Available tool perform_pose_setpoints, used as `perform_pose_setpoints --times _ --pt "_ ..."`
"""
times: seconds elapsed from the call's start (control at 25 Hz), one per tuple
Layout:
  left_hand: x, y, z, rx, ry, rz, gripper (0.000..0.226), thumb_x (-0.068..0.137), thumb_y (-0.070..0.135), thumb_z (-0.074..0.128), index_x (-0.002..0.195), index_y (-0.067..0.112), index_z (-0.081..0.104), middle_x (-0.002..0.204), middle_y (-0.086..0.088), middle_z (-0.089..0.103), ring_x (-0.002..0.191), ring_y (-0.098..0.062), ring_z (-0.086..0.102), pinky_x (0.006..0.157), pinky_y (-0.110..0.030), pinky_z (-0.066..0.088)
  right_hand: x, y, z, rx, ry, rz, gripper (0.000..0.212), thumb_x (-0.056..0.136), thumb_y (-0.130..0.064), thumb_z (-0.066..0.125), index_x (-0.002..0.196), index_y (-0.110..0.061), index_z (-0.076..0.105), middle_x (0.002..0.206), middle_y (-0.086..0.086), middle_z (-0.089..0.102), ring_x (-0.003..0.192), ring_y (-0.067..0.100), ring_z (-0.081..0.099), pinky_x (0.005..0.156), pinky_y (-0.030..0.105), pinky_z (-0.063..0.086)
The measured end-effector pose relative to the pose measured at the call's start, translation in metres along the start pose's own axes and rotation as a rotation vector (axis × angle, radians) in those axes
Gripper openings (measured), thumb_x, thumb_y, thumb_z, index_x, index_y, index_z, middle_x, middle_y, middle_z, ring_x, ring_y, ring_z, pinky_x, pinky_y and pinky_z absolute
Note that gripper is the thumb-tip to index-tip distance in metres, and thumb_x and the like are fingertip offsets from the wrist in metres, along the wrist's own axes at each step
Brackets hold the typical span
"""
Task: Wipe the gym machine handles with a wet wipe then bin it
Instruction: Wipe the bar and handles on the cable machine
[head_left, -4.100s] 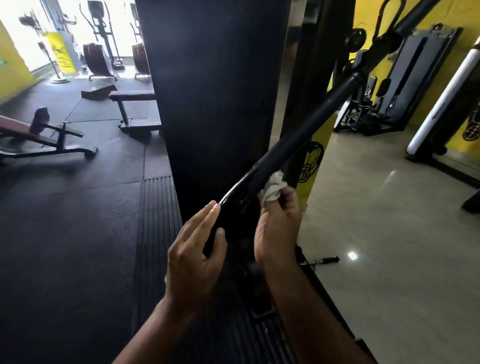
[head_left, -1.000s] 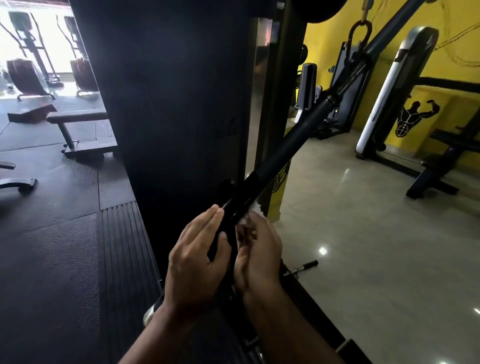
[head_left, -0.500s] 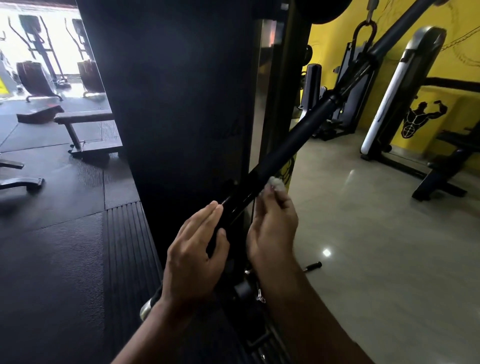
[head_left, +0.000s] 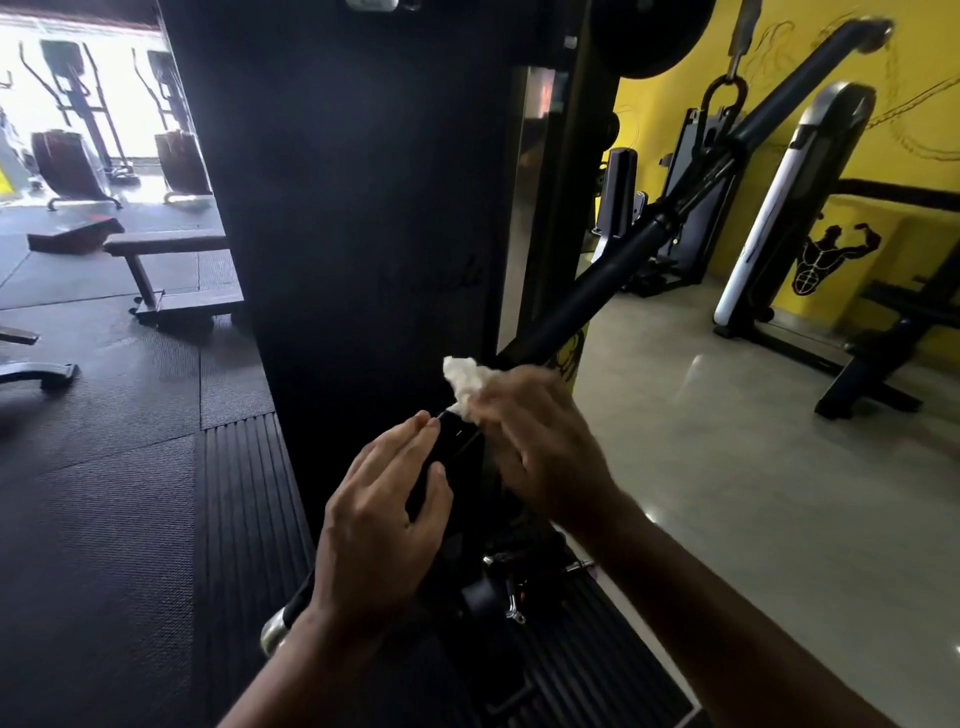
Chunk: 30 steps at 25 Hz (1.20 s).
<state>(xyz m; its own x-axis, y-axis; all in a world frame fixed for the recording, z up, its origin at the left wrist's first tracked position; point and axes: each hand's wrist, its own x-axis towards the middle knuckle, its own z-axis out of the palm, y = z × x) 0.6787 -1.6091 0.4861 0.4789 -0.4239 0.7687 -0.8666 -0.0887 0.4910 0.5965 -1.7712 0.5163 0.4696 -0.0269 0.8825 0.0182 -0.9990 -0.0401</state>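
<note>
Wipe (head_left: 464, 378) shifted up over handle (head_left: 582, 296), crumpled white wad on smooth black tube, R hand (head_left: 540, 441) pinching it, L hand (head_left: 382, 525) flat-fingered just below.

Wet wipe (head_left: 465, 380) now atop handle (head_left: 582, 301)

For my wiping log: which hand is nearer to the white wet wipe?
Right. The right hand holds the wet wipe on the handle bar; the left hand rests lower on the bar, not touching the wipe.

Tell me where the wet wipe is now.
In the head view the wet wipe is near the centre, bunched in the right hand against the black bar, just above the left hand.
</note>
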Motion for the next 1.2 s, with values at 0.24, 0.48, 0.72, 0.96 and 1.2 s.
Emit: perform_pose_setpoints --times 0.24,0.48,0.72,0.96,1.2 --pt "0.008 0.006 0.005 0.014 -0.059 -0.021 0.039 0.091 0.020 0.056 0.126 0.005 0.064 0.129 -0.005 0.063 0.123 -0.011 0.056 0.107 -0.010 0.032 0.025 0.010 -0.015 -0.249 -0.305 -0.079 0.032 0.095 -0.012 0.046 0.123 -0.013 0.062 0.113 0.003 0.063 0.108 0.021 0.052 0.089 0.035 0.041" --pt "0.015 0.006 0.008 0.047 -0.126 -0.006 0.041 0.091 0.019 0.058 0.129 0.006 0.061 0.132 -0.006 0.062 0.125 -0.010 0.052 0.108 -0.007 0.028 0.075 0.018 -0.041 -0.150 -0.688 -0.044 0.027 0.089 0.001 0.055 0.108 -0.015 0.066 0.105 -0.001 0.059 0.100 0.008 0.045 0.084 0.023 0.035" --pt "0.021 0.006 0.011 0.047 -0.135 -0.005 0.040 0.093 0.022 0.056 0.127 0.004 0.063 0.130 -0.008 0.063 0.123 -0.015 0.055 0.107 -0.006 0.028 0.119 0.013 -0.035 -0.078 -0.944 0.074 0.035 0.091 0.001 0.051 0.116 -0.022 0.061 0.103 -0.010 0.053 0.097 0.006 0.055 0.076 0.016 0.043" --pt "0.024 0.004 0.014 0.023 -0.149 0.007 0.037 0.090 0.010 0.065 0.126 0.004 0.064 0.129 -0.008 0.064 0.122 -0.015 0.056 0.108 -0.009 0.031 0.135 0.027 -0.033 -0.384 -1.084 0.030 0.019 0.096 -0.010 0.052 0.110 -0.012 0.064 0.106 0.003 0.059 0.100 0.018 0.058 0.088 0.030 0.050" --pt "0.027 -0.005 0.014 0.016 -0.157 -0.005 0.036 0.093 0.015 0.059 0.128 0.005 0.063 0.130 -0.007 0.063 0.125 -0.014 0.054 0.108 -0.010 0.030 0.131 0.040 -0.046 -0.442 -0.853 0.051 0.016 0.096 -0.013 0.051 0.108 -0.014 0.061 0.109 0.004 0.056 0.097 0.017 0.055 0.087 0.032 0.050"
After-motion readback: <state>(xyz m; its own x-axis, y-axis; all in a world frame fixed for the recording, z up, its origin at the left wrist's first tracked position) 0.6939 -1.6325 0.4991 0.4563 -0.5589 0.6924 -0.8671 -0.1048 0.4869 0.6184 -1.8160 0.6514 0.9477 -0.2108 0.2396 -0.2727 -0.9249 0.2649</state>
